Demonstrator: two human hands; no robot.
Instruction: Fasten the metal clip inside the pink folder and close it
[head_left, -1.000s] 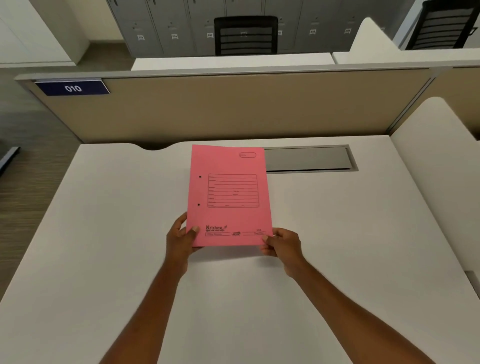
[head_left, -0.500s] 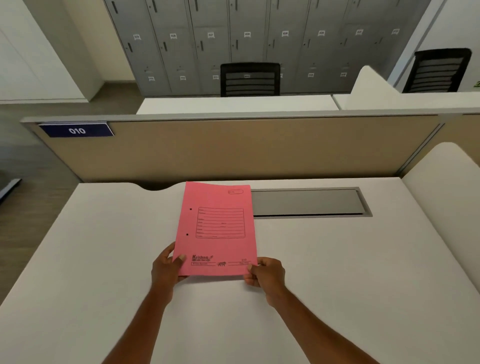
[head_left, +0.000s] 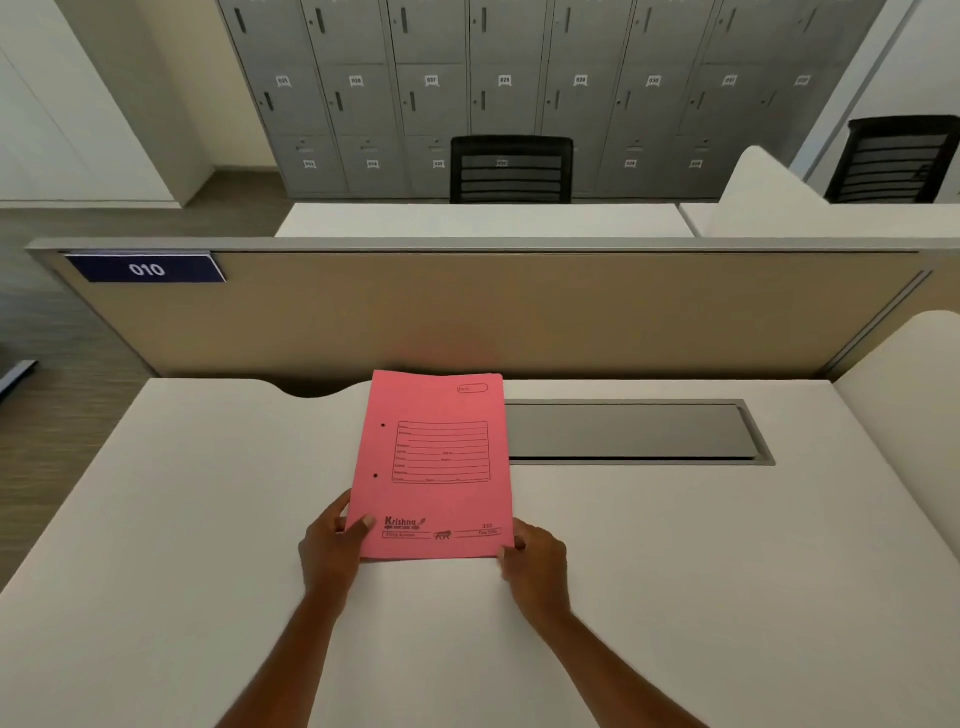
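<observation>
Pink folder (head_left: 434, 467): closed, front cover up with its printed form box and two punched holes near the left edge; it sits at the centre of the frame, its near edge in my hands.
Metal clip: I cannot see it with the cover shut.
My left hand (head_left: 332, 545): gripping the folder's lower left corner, thumb on top of the cover.
My right hand (head_left: 535, 561): gripping the lower right corner, fingers curled at the edge.
Counter (head_left: 208, 519): white, under the folder and my forearms.
Grey cable hatch (head_left: 628, 431): set into the counter just right of the folder, touching it in the picture.
Beige partition (head_left: 519, 312): behind the counter, with a blue "010" plate (head_left: 148, 269) at upper left.
Grey lockers (head_left: 519, 78): across the top of the frame.
</observation>
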